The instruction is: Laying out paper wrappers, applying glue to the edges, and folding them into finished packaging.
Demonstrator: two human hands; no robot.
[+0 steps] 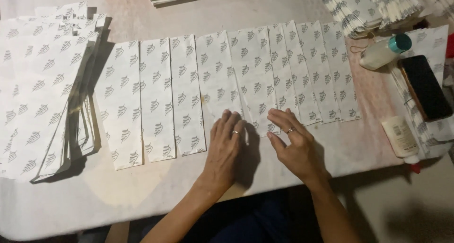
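Flat, open-palmed grip: left hand [226, 148] and right hand [294, 146] press the near edges of overlapping patterned paper sheets [246, 77] fanned across the worktop [142, 186]. Stacked sheets [42, 91] far left; glue bottle [385, 50], phone [425, 87] right.

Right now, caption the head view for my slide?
Both hands, left hand and right hand, press flat on a fanned row of patterned paper sheets.

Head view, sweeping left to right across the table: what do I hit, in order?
Stack of patterned sheets → row of fanned patterned sheets → left hand → right hand → white bottle with teal cap → dark phone.
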